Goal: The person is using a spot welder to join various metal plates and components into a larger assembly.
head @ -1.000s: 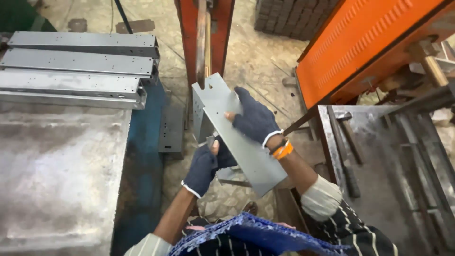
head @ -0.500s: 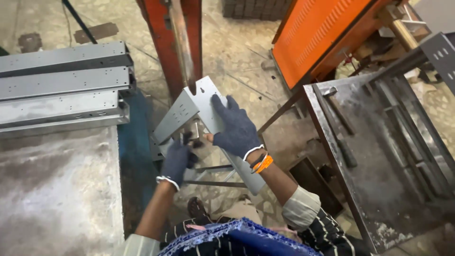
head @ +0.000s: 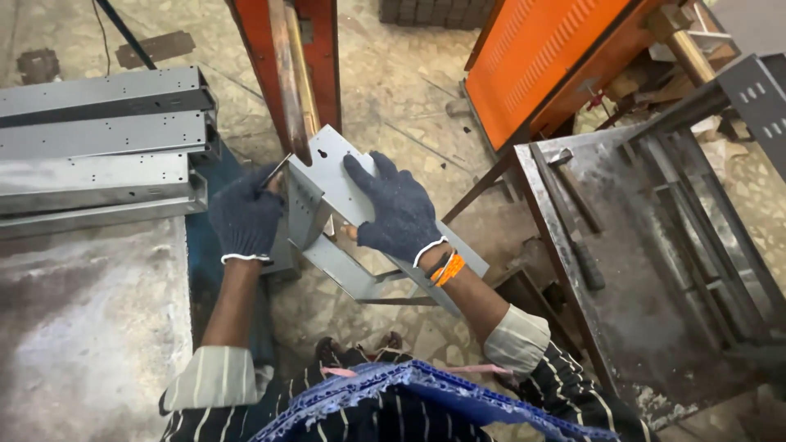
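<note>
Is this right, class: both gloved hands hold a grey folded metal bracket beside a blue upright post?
Not quite. The head view shows the upright post is orange, not blue. The rest stands: the left hand and right hand, both gloved, hold the grey folded metal bracket beside it.

We find our path forward blocked by the orange steel post [head: 315, 57], which stands just beyond the bent grey sheet-metal channel [head: 327, 205]. To our left, stacked grey channels [head: 102, 139] and the steel table [head: 74, 327] close that side. To our right stands the rusty metal frame [head: 655, 245]. Open floor [head: 401, 82] remains between post and orange panel [head: 544, 57].
</note>
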